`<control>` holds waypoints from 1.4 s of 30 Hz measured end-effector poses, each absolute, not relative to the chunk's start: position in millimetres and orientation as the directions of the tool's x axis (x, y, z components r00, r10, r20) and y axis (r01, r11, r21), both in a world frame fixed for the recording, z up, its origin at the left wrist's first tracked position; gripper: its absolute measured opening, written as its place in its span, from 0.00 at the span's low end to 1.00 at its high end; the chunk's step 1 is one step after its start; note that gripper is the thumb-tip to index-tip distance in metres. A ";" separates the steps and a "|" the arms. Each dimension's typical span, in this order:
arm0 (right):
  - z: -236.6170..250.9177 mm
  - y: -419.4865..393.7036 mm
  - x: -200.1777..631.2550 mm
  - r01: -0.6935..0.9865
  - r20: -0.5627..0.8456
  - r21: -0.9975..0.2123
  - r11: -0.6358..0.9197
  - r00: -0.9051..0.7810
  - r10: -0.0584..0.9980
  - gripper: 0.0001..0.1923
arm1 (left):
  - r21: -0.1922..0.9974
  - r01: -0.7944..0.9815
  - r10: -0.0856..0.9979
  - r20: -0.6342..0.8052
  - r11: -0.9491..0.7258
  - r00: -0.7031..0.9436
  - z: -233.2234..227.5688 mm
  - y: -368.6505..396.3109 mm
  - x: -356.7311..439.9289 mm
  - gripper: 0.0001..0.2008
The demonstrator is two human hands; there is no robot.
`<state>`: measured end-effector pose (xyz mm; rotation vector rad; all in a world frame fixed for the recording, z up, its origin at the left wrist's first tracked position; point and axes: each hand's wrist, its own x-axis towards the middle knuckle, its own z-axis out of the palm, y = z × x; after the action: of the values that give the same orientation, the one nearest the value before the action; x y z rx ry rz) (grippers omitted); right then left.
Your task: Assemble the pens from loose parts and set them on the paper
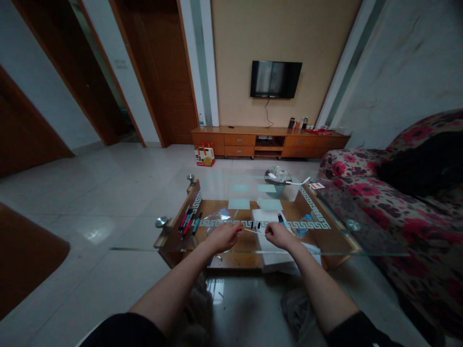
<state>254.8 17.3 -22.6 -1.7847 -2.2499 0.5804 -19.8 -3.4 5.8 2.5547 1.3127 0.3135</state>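
Observation:
Over the near part of the glass table (217, 245), both my hands are closed and face each other. My left hand (224, 236) pinches a small red piece (239, 233), perhaps part of a pen. A thin white rod (254, 231), like a pen refill, spans the gap to my right hand (279, 236), whose fingers are curled around its end. Just beyond the gap lie two short black pieces (255, 225), maybe pen caps. Several pens (187, 221) in red, blue and black lie left of my left hand. A few dark pens (281, 219) are behind my right hand.
A clear plastic bag (217, 218) lies beyond my left hand. White paper (271, 260) and a blue-capped bottle (303, 226) show near my right. Farther off are a waste basket (277, 188), a floral sofa (358, 168), a TV cabinet (238, 140) and a paper bag (204, 156).

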 end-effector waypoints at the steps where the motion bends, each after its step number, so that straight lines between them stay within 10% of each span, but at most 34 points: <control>1: -22.5 17.7 254.7 0.879 -0.075 -0.443 0.177 -0.232 0.970 0.06 | 0.319 0.763 0.818 0.081 -0.562 0.569 4.7 -2.9 -19.9 0.16; 7: -17.6 26.2 252.9 0.700 0.098 -0.710 0.077 -0.010 0.995 0.07 | 0.246 0.759 0.797 0.150 -0.603 0.585 3.7 0.4 -19.2 0.10; 12: -9.9 19.9 230.9 0.038 -0.097 -0.994 -0.105 0.164 0.982 0.09 | 0.150 0.735 0.741 0.287 -0.661 0.608 12.1 -0.9 -14.4 0.09; 18: -2.2 -11.6 189.9 -0.508 -0.534 -0.673 -0.538 -0.169 0.828 0.06 | 0.005 0.690 0.606 0.483 -0.724 0.632 23.4 -4.9 -8.3 0.11; 24: -2.6 -21.6 177.2 -0.647 -0.571 -0.371 -0.667 -0.408 0.713 0.07 | -0.156 0.620 0.409 0.626 -0.769 0.664 26.6 -6.8 -4.7 0.09; 33: -9.6 -16.5 182.4 -0.703 -0.521 -0.269 -0.658 -0.469 0.714 0.12 | -0.124 0.650 0.408 0.686 -0.749 0.602 23.8 -4.5 -6.1 0.08; 42: 0.2 -16.4 184.7 -0.657 -0.596 -0.439 -0.613 -0.298 0.746 0.11 | 0.074 0.723 0.605 0.608 -0.687 0.513 17.8 -4.2 -8.6 0.12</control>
<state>184.7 -16.4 0.2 -0.9971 -0.1380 1.9999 -8.6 -4.2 17.8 2.8932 1.2847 1.0367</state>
